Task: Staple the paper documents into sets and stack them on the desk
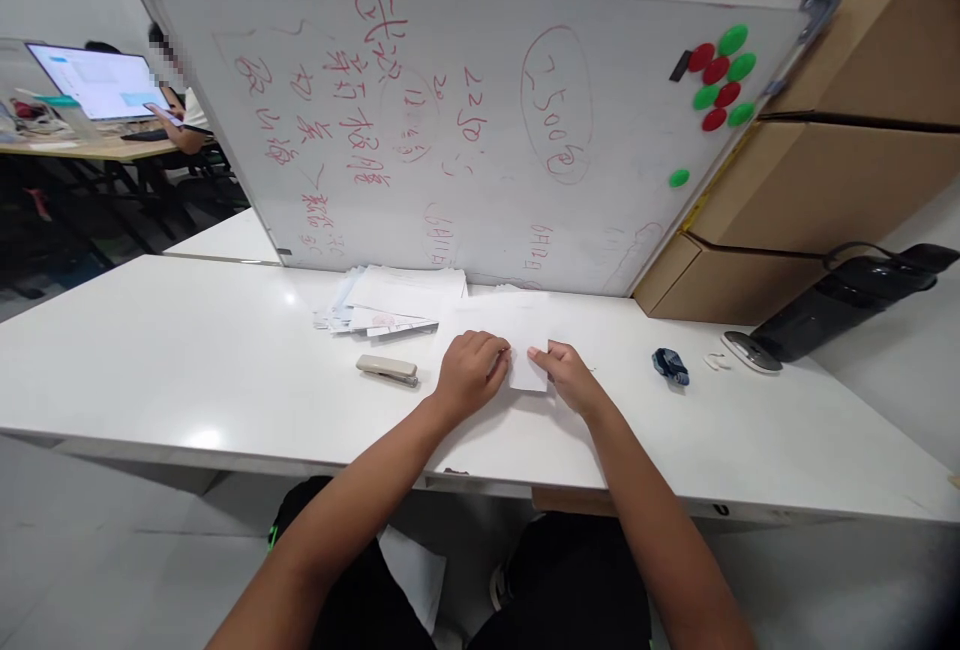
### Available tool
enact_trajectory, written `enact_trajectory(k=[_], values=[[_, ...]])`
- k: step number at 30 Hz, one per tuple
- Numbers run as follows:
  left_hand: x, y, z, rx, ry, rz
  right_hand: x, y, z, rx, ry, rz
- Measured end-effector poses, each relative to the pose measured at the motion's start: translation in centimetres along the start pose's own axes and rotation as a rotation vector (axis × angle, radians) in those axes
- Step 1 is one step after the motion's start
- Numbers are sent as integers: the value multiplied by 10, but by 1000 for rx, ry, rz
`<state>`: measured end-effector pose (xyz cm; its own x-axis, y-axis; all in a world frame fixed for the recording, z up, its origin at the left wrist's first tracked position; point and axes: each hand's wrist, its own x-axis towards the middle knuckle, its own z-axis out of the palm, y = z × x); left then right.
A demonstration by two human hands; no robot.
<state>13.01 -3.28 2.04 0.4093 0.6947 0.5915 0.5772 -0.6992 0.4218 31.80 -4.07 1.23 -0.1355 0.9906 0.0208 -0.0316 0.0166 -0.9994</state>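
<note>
A small white sheet of paper (529, 374) is held up between my two hands, just over the white desk. My left hand (472, 370) has its fingers curled and pinched at the paper's left edge. On the other edge, my right hand (568, 374) grips with the thumb lying on the near face and the fingers behind. Behind my hands, more white paper (510, 305) lies on the desk. To the left of my left hand rests a beige stapler (387, 370). A loose pile of papers (405, 295) sits beyond the stapler.
A whiteboard (450, 130) with red writing and round magnets leans along the desk's back. Cardboard boxes (832, 190) are stacked at the right, with a dark bottle (840, 305) beside them. A dark blue bundle (670, 367) lies nearer. A person (180, 120) sits by a monitor (101, 80) far left.
</note>
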Motion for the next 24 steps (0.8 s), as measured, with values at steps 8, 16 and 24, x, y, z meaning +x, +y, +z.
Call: enact_trajectory(k=[8,16,24], values=[[-78,78,-49,-179,-284,-115,-131,15,35,241,20,227],[-139,89,-42,106,-465,-38,-200,63,85,80,438,229],[-139,72,-76,120,-223,-165,-199,58,89,94,397,157]])
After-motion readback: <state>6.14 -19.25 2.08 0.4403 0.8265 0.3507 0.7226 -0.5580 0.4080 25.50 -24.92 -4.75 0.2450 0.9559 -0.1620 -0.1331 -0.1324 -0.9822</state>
